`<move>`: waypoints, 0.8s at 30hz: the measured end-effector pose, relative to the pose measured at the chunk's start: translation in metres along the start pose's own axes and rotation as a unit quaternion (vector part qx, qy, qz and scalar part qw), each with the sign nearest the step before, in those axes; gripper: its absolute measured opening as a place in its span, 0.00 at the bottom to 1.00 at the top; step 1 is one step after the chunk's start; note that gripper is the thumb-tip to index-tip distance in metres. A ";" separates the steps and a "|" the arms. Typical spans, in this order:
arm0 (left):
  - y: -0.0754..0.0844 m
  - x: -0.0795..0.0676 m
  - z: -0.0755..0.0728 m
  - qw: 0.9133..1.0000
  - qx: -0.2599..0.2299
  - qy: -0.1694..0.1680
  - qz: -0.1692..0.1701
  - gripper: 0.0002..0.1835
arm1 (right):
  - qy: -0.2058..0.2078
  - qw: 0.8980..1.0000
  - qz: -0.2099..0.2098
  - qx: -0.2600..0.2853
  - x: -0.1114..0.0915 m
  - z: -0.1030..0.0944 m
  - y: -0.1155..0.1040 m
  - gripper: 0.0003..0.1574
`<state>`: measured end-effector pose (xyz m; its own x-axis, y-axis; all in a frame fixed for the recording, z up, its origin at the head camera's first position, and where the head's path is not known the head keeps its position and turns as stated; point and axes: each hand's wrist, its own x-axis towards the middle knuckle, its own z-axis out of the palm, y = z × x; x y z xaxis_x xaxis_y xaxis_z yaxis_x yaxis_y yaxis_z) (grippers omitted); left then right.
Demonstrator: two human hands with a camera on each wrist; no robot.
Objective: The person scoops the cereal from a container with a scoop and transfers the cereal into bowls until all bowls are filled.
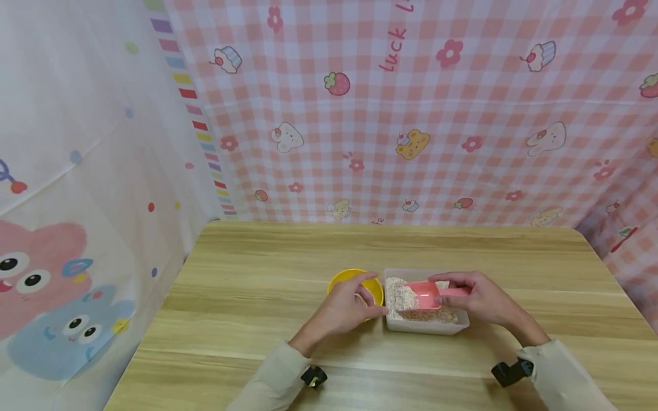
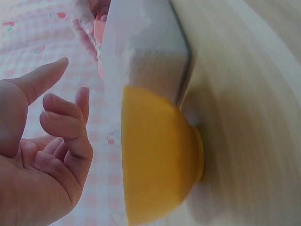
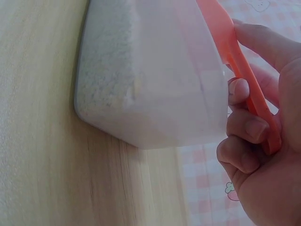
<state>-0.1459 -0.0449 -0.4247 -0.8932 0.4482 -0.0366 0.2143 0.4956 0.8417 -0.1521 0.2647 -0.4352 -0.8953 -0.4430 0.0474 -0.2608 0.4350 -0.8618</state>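
My right hand (image 1: 480, 299) grips the handle of a pink scoop (image 1: 428, 295), its fingers wrapped round it in the right wrist view. The scoop lies tilted over a translucent plastic box (image 1: 424, 327), with pale flakes (image 1: 406, 298) at its mouth. More flakes, looking like oats, fill the lower part of the box. My left hand (image 1: 341, 308) hovers above a yellow bowl (image 2: 153, 160), fingers loosely bent and holding nothing, partly covering the bowl in the head view. In the left wrist view that hand is apart from the bowl's rim.
The bowl stands right beside the box's left end on a wooden table (image 1: 247, 274). A pink checked cloth (image 1: 319, 125) hangs behind the table's far edge, and a white printed cloth (image 1: 103, 171) hangs at the left.
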 end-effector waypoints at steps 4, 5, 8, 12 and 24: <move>-0.007 -0.003 -0.012 1.000 -0.015 0.022 0.017 0.36 | 0.002 1.000 -0.001 0.002 0.000 0.000 -0.001 0.22; -0.009 -0.004 -0.014 0.999 -0.016 0.028 0.022 0.35 | 0.002 1.000 0.001 0.003 0.000 0.000 -0.002 0.23; -0.015 -0.006 -0.022 0.999 -0.012 0.044 0.027 0.33 | 0.003 1.000 0.008 0.003 0.000 0.000 -0.002 0.23; -0.022 -0.008 -0.028 0.998 -0.003 0.062 0.029 0.32 | 0.005 1.000 0.007 0.002 0.001 0.001 -0.001 0.23; -0.048 -0.017 -0.037 0.995 0.007 0.095 -0.008 0.34 | 0.003 1.000 0.012 0.001 0.004 0.002 0.001 0.23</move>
<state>-0.1560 -0.1039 -0.4446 -0.9547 0.2927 0.0541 0.2044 0.5125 0.8340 -0.1549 0.2618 -0.4367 -0.9031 -0.4284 0.0301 -0.2391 0.4434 -0.8638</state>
